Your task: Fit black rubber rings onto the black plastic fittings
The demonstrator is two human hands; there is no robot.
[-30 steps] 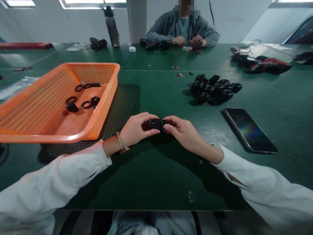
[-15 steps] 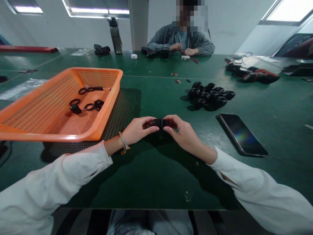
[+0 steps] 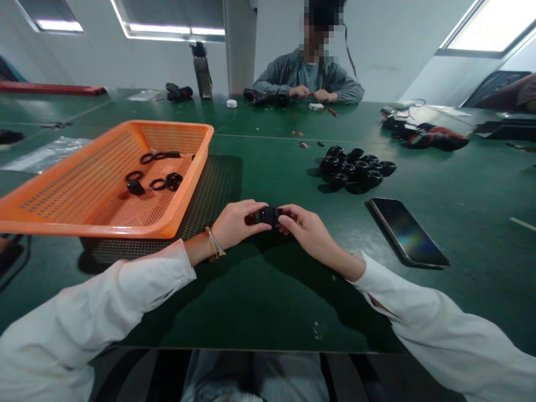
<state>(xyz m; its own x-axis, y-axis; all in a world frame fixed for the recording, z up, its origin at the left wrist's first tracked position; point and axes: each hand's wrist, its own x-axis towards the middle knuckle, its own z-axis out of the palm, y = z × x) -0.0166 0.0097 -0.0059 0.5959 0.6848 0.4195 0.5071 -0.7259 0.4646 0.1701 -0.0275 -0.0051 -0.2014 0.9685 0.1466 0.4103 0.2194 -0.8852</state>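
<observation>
A small black round part [image 3: 268, 215] is pinched between both my hands just above the green table [image 3: 259, 301]. My left hand [image 3: 237, 224] grips its left end with thumb and fingers closed. My right hand [image 3: 305, 228] grips its right end the same way. A heap of several similar black round parts [image 3: 355, 168] lies on the table beyond my right hand. To the left, an orange perforated basket [image 3: 176, 220] holds black rings and a few black parts [image 3: 156, 174].
A dark phone [image 3: 407, 231] lies face up right of my hands. Across the table a person in a grey jacket [image 3: 309, 78] works with small items. A dark bottle [image 3: 202, 70] stands at the far edge. Black and red tools [image 3: 425, 135] lie at far right.
My head has tilted up, so everything sits lower or farther in view. Both hands stay closed on the black part with only slight finger movement.
</observation>
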